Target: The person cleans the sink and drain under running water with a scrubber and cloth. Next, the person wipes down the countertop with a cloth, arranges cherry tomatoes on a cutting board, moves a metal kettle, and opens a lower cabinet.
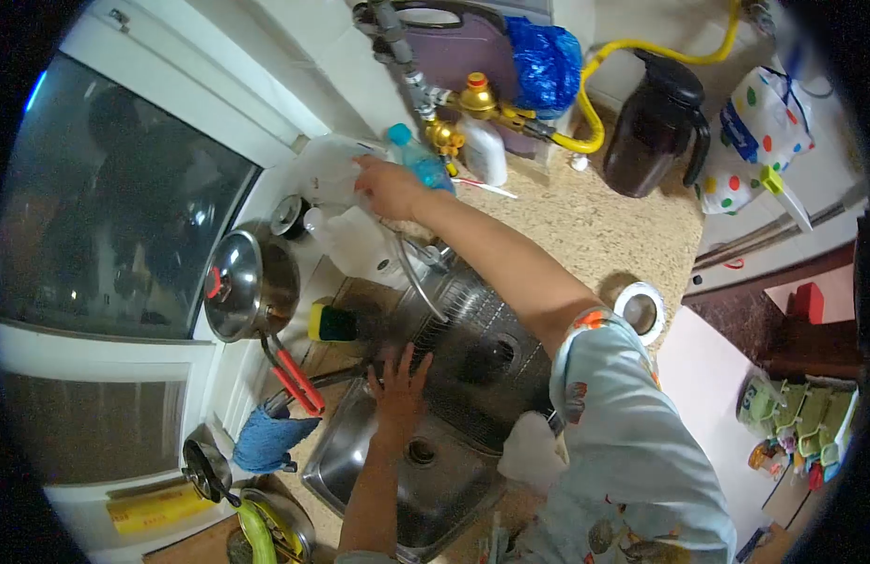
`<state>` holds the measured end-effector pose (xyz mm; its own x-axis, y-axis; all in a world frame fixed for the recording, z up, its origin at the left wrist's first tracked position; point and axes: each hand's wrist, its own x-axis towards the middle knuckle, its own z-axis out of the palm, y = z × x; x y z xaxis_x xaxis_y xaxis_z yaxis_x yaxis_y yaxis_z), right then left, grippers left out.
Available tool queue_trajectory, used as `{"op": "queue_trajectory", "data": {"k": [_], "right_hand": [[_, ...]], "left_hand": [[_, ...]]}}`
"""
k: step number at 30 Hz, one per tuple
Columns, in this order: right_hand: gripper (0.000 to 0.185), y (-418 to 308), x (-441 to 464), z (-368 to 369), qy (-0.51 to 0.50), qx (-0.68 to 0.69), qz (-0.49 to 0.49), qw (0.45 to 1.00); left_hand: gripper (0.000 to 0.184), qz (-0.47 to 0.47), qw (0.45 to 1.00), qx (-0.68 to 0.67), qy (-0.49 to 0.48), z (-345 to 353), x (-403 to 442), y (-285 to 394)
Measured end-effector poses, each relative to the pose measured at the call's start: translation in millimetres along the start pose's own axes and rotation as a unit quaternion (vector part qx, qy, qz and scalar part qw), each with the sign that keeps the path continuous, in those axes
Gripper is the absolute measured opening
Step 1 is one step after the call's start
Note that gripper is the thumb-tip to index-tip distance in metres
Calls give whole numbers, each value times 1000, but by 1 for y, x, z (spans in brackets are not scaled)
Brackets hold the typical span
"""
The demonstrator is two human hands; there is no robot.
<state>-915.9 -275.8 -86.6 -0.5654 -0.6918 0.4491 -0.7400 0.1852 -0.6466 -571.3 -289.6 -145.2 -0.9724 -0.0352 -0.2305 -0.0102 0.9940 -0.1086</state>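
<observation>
My left hand is spread flat over the metal sink, near the divider and the base of the faucet. Stretched to the back corner, my right hand has its fingers bent at the edge of a translucent plastic container; its fingertips are partly hidden. Just below that hand lies a whitish plastic jug. A bottle of blue liquid stands right beside the right wrist. A yellow and dark green sponge rests on the ledge behind the sink.
A lidded pot with a red-grip handle and a can stand by the window. A blue cloth hangs left of the sink. Brass valves with a yellow hose and a dark pitcher are at the back.
</observation>
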Motion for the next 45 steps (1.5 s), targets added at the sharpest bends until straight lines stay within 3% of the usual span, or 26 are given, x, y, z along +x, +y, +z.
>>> {"op": "queue_trajectory", "data": {"k": [1,3,6,10,12,13,15,18,19,21,22,24,27,34,40,42,45], "right_hand": [[24,-5,2,-2,-3,3,-4,1000],[17,-15,3,-6,-38,-145,84,985],[13,-8,8,5,-43,-100,149,983],[21,7,12,16,-24,31,99,994],[20,18,15,35,82,132,-36,987],[20,14,18,31,79,134,-42,987],[22,7,22,18,-115,100,73,986],[37,14,35,19,-182,53,93,978],[37,20,37,25,-180,51,91,978],[26,31,42,35,-152,-21,-32,988],[26,30,44,33,-150,-23,-33,988],[43,27,45,31,-198,-31,4,980],[38,-3,39,8,-223,-67,61,970],[36,4,35,12,-201,-83,48,975],[32,15,31,25,-115,-124,-12,986],[32,10,32,24,-114,-124,52,984],[33,-6,32,6,-167,-126,59,976]], "left_hand": [[95,-6,1000,0,0,-1,0,0],[91,-8,997,-79,12,-5,-1,0],[89,-23,996,-81,-4,-3,-1,0],[89,-26,995,-99,-2,-6,-3,1],[90,-30,997,-76,-7,-6,-2,1],[90,-36,996,-75,-4,-4,-2,0],[90,-22,997,-73,6,2,-2,-2],[90,-44,996,-72,-1,8,1,0],[90,-44,997,-70,1,5,2,2],[90,-53,996,-68,-32,-4,4,3],[90,-53,996,-67,-29,-4,3,3],[91,-42,996,-75,17,-1,-2,4],[91,-45,997,-64,12,0,-2,4],[89,-49,996,-79,-10,-10,0,5],[89,-48,997,-60,-2,1,-3,1],[89,-37,996,-83,16,1,-7,2],[90,-34,996,-85,21,-6,-5,2]]}}
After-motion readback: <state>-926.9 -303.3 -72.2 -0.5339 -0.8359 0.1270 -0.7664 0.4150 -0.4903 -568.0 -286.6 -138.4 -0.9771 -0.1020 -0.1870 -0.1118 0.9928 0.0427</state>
